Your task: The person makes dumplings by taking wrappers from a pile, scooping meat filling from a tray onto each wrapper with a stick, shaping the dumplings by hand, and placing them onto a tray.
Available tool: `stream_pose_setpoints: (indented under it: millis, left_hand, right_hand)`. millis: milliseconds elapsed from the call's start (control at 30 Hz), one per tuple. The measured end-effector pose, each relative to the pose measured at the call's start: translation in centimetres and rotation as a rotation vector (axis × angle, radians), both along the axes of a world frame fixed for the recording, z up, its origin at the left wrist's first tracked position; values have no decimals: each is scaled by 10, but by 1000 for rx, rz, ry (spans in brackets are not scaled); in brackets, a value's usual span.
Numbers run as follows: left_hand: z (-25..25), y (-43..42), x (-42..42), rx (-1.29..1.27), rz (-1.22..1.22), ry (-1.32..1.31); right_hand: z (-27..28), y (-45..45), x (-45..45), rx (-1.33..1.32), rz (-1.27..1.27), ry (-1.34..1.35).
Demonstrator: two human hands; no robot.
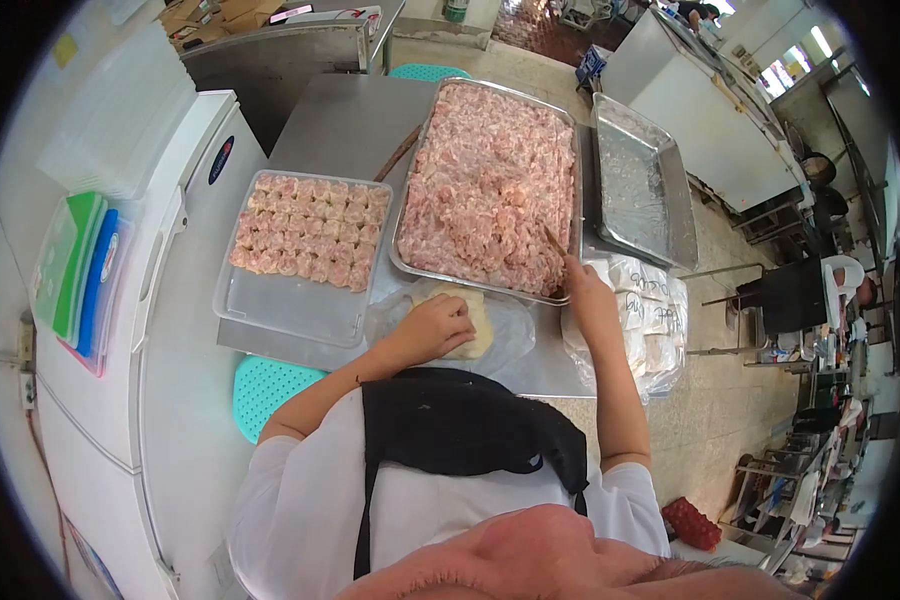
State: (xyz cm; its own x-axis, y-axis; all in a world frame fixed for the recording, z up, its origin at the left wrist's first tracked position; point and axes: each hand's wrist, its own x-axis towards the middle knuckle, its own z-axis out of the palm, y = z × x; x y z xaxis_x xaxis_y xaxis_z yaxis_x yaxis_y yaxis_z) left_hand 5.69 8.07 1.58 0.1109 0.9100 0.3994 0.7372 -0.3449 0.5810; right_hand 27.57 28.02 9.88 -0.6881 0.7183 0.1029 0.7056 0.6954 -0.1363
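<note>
Nearest the camera, part of the person's head (550, 560) edges into view below a white short-sleeved shirt (300, 490) and a black apron (460, 420). Beyond them stands a grey metal table (335, 115). On its near edge, the left hand (435, 328) rests over a pale yellow stack of thin dough sheets (478, 338) on clear plastic; its fingers curl inward, and whether they pinch a sheet cannot be told. The right hand's (590, 290) fingers are wrapped around a narrow brown spatula (554, 241), its tip at the pink minced meat (490, 170) filling a large rectangular metal tray (440, 276). Left of that, a translucent plastic tray (295, 312) carries rows of small meat-filled dumplings (310, 225). To the right sit a smeared second metal tray (640, 185) and white packages in clear plastic (650, 320), marked with black lettering. A white upright appliance (190, 400) lines the left side, near a turquoise perforated stool (270, 392). Beige floor tiles (735, 410) run right, past a red mesh sack (692, 525), towards cluttered racks.
</note>
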Motion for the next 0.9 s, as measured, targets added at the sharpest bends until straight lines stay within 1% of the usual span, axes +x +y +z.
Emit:
stream_pose_setpoints:
  millis: [33, 100, 133, 167, 233, 300, 367, 467, 567, 600, 667, 700, 767, 800, 867, 900]
  left_hand:
    - [-3, -1, -4, -27, -28, -38]
    - [-2, -4, -7, -58, -51, -75]
    - [6, -5, -8, -72, -43, -108]
    - [12, -6, -9, -85, -36, -140]
    - [16, -10, -13, -102, -32, -145]
    - [13, -12, -16, -121, -29, -157]
    - [2, -13, -17, -126, -1, -109]
    - [-11, -10, -20, -147, 11, -164]
    - [3, -14, -23, -212, -10, -238]
    - [8, -15, -22, -210, -5, -238]
    - [17, -16, -20, -157, 38, -378]
    - [20, -16, -19, -158, 41, -379]
    - [23, -15, -18, -71, 117, -557]
    - [18, -14, -18, -73, 118, -559]
    - [5, -12, -19, -371, 162, -1441]
    - [9, -13, -20, -374, 161, -1439]
  right_hand:
    - [12, 2, 2, 5, 6, 2]
    - [42, 4, 10, 46, -104, -40]
    - [51, 5, 12, 153, -40, 35]
    - [59, 3, 11, 153, -40, 40]
    - [80, -11, 2, 63, 31, 96]
    - [75, -23, -10, 77, 29, 98]
    - [69, -29, -20, 85, 180, 44]
    - [61, -25, -26, 94, 225, 61]
    - [60, -23, -30, 80, 240, 70]
    - [60, -24, -30, 64, 229, 74]
    - [52, -23, -28, 46, 248, 107]
    - [45, -22, -27, 25, 262, 138]
    - [32, -20, -29, 52, 269, 127]
    - [23, -19, -29, 80, 274, 116]
    - [0, 3, -27, 77, 249, 134]
    - [-8, 14, -28, 78, 225, 153]
